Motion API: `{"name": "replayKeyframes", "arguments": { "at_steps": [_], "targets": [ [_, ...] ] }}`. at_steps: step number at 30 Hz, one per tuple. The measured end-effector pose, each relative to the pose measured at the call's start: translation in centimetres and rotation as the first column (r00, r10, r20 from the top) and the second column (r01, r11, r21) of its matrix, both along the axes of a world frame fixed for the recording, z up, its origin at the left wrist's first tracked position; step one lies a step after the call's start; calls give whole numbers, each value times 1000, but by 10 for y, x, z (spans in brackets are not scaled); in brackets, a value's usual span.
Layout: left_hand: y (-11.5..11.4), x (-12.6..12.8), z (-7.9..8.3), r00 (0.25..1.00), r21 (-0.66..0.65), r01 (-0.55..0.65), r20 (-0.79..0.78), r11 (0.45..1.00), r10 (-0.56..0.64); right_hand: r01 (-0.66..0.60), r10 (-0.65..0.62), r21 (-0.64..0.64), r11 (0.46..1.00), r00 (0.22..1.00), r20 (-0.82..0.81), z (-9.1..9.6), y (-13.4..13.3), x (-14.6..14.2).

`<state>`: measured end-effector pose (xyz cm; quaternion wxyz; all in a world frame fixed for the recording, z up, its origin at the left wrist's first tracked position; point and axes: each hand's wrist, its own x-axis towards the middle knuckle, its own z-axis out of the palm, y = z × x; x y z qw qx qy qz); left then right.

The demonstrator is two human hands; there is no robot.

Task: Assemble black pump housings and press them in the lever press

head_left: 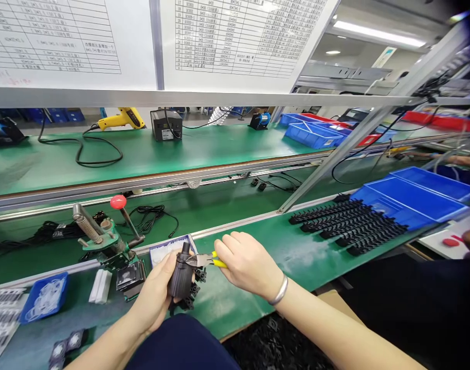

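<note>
Fingers of my left hand (pixel 156 293) wrap round a black ribbed plastic part (pixel 181 280), which has a short round stub at its top. My right hand (pixel 246 264) grips yellow-handled cutting pliers (pixel 200 260). The jaws of the pliers touch the black part just below its stub. Several small black plastic pieces (pixel 191 295) show beside and behind the held part, and I cannot tell whether they are joined to it. Behind my left hand, a white-lined tray (pixel 163 252) lies on the green bench.
A green hand press (pixel 107 239) with a red knob stands left of my hands. Near it are a blue tray (pixel 46 297) of white rings and a white block (pixel 100 286). Rows of black parts (pixel 346 223) and blue bins (pixel 412 198) lie to the right. A metal shelf rail (pixel 219 174) crosses ahead.
</note>
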<state>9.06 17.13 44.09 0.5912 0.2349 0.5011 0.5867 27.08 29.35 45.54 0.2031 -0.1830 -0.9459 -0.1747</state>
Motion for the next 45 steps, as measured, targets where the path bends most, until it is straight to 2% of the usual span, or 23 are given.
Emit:
{"name": "replayKeyframes", "arguments": {
  "at_steps": [3, 5, 7, 9, 12, 13, 15, 16, 18, 20, 23, 25, 26, 28, 30, 34, 36, 39, 45],
  "targets": [
    [1, -1, 0, 998, 1, 38, 41, 999, -38, -34, 33, -36, 999, 999, -25, 1, 3, 0],
    [3, -3, 1, 994, 9, 61, 93, 998, -61, -43, 30, -130, 991, 995, -96, 3, 5, 1],
    [3, -5, 3, 988, 15, 76, 130, 997, -77, -38, -8, -235, 971, 981, -194, 5, 7, 1],
    [3, -7, 2, 987, 17, 90, 133, 996, -91, 4, -70, -266, 964, 968, -239, 8, 10, 2],
    [-1, -13, -3, 996, 65, 65, 55, 996, -69, 153, -194, -229, 961, 966, -169, 9, 11, 5],
    [-2, -15, -6, 999, 90, 49, 18, 995, -51, 194, -233, -247, 949, 963, -138, 8, 11, 6],
    [-5, -21, -12, 997, 149, 20, -78, 989, -8, 217, -272, -367, 905, 957, -104, 4, 10, 10],
    [-5, -25, -14, 990, 188, 17, -140, 982, 10, 207, -276, -454, 867, 957, -91, 1, 9, 12],
    [-5, -31, -15, 958, 284, 47, -286, 958, 37, 188, -271, -630, 753, 962, -37, -5, 4, 16],
    [-4, -36, -13, 912, 388, 97, -403, 916, 74, 182, -261, -770, 612, 965, 21, -13, -3, 19],
    [-3, -38, -8, 874, 481, 126, -467, 868, 132, 121, -220, -913, 389, 975, 35, -29, -20, 16],
    [-4, -38, -7, 862, 503, 123, -481, 856, 159, 58, -208, -954, 293, 978, -5, -41, -35, 11],
    [-4, -37, -8, 857, 508, 125, -489, 852, 166, 27, -211, -961, 274, 977, -33, -47, -42, 8],
    [-6, -37, -11, 848, 521, 135, -500, 843, 173, -45, -228, -955, 294, 967, -116, -56, -57, 3],
    [-7, -37, -14, 845, 525, 142, -506, 839, 173, -121, -219, -930, 346, 954, -205, -62, -70, -2],
    [-7, -35, -15, 854, 523, 144, -495, 840, 162, -202, -160, -845, 496, 935, -317, -65, -84, -10],
    [-7, -33, -15, 865, 524, 142, -478, 840, 151, -204, -175, -810, 549, 920, -351, -65, -87, -13],
    [-8, -32, -16, 879, 507, 141, -459, 850, 128, -199, -210, -800, 566, 903, -374, -65, -89, -16],
    [-11, -31, -22, 899, 485, 141, -428, 863, 93, -179, -189, -779, 601, 915, -356, -63, -92, -17]
  ]
}}
